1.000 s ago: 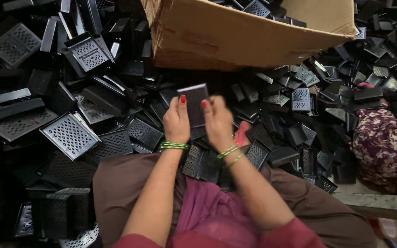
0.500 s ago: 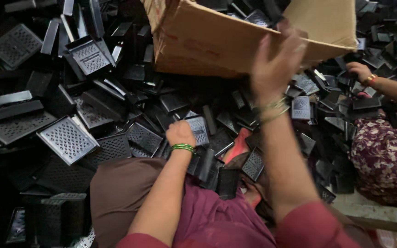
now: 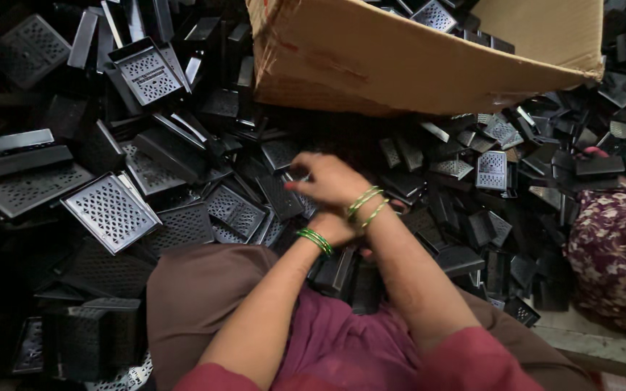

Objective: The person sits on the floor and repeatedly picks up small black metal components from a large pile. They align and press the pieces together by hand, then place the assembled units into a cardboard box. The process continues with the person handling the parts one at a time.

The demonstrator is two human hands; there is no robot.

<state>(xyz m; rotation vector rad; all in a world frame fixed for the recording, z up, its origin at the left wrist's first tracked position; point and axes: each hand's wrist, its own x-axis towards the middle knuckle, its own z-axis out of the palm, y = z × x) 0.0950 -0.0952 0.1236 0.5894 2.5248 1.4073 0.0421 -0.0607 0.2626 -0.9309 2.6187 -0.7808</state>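
Hands (image 3: 331,195) crossed, black perforated covers (image 3: 255,210) just beside

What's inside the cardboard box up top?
The cardboard box holds black perforated parts, visible at its open top edge. Its wall hides how full it is.

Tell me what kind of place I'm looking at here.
Likely a small workshop sorting or packing floor. A heap of black perforated plastic parts covers the ground, a cardboard box holds more, and the right hand reaches into the pile over the left hand.
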